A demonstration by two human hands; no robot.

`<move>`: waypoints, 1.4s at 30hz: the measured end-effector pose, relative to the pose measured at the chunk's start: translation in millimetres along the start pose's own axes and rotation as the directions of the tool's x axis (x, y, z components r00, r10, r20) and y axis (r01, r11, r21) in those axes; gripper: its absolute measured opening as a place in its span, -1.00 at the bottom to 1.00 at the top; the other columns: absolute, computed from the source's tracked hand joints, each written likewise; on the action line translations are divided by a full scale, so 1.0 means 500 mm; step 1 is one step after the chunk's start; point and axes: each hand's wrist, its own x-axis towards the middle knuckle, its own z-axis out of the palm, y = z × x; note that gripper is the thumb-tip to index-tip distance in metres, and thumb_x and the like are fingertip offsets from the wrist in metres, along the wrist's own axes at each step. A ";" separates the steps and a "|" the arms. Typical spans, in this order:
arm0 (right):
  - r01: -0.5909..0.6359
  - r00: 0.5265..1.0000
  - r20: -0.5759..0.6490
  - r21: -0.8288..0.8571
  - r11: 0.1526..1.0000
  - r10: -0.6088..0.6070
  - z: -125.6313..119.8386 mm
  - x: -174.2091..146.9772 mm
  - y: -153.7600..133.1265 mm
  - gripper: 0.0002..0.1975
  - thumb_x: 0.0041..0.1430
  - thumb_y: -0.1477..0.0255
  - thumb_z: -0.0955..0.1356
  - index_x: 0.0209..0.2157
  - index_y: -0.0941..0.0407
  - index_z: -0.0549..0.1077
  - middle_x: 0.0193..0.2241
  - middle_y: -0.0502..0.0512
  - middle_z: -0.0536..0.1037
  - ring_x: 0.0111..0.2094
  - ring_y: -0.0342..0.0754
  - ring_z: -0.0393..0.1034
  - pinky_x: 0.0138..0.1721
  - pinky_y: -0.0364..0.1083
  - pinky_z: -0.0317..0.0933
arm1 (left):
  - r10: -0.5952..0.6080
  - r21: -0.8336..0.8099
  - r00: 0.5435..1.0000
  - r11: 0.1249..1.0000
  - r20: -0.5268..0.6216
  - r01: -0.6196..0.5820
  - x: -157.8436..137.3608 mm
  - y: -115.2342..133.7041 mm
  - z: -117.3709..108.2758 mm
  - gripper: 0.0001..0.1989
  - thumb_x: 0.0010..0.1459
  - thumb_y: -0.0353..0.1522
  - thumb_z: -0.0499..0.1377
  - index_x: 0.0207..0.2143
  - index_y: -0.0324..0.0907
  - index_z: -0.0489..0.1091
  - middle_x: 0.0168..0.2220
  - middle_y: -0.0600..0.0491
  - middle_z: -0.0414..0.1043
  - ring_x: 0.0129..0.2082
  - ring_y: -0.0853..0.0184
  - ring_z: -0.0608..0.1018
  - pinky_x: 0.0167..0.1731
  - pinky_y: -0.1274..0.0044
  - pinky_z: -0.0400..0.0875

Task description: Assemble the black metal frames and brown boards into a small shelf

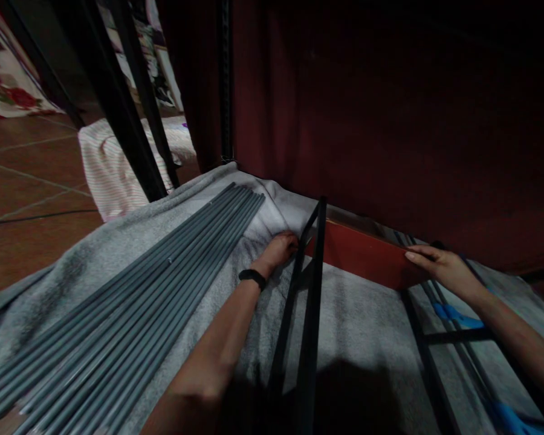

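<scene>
A reddish-brown board [362,252] stands on edge between two black metal frames. Its right end is pinched at the top edge between the thumb and fingers of my right hand [442,266]. My left hand [283,246], with a black band on the wrist, is at the outer side of the left black frame [315,302], close to the board's left end. Its fingers are curled together, and what they hold, if anything, is hidden. The right black frame [456,336] lies under my right forearm, its crossbar showing.
Several grey metal rods [163,272] lie side by side on the grey blanket [362,326] to the left. Blue ties [457,314] wrap thin dark bars at right. A dark red curtain [390,121] hangs behind, beside a black perforated post [225,78]. Slanted black bars [113,103] stand at left.
</scene>
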 end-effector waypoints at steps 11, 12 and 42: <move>-0.146 0.989 0.033 0.111 0.983 0.143 -0.004 -0.004 -0.020 -0.60 -0.10 0.06 0.43 -0.26 -0.01 0.59 -0.22 0.19 0.63 -0.15 0.26 0.50 -0.18 0.08 0.41 | 0.000 -0.017 1.000 1.000 -0.005 0.000 -0.006 0.003 0.001 -0.84 0.09 -0.56 0.09 -0.39 -0.24 0.46 -0.31 0.00 0.44 -0.28 0.35 0.47 -0.16 0.55 0.38; -0.144 0.989 0.045 0.118 0.982 0.140 -0.004 -0.005 -0.020 -0.58 -0.10 0.04 0.43 -0.24 0.01 0.58 -0.21 0.19 0.63 -0.14 0.26 0.50 -0.15 0.09 0.41 | -0.010 -0.023 1.000 1.000 -0.003 0.010 -0.005 0.002 -0.001 -0.85 0.08 -0.56 0.10 -0.38 -0.24 0.46 -0.30 0.00 0.45 -0.28 0.35 0.48 -0.15 0.54 0.39; 0.191 0.974 -0.207 0.500 0.845 -0.098 -0.045 0.045 0.038 -0.50 0.17 -0.04 0.28 -0.08 0.01 0.54 -0.02 0.08 0.54 0.09 0.12 0.36 0.21 0.16 0.11 | 0.088 0.470 0.872 0.814 0.481 -0.341 0.266 0.394 0.057 -0.60 0.27 -0.33 0.07 0.14 -0.16 0.33 0.02 -0.12 0.49 -0.02 0.17 0.54 0.00 0.44 0.35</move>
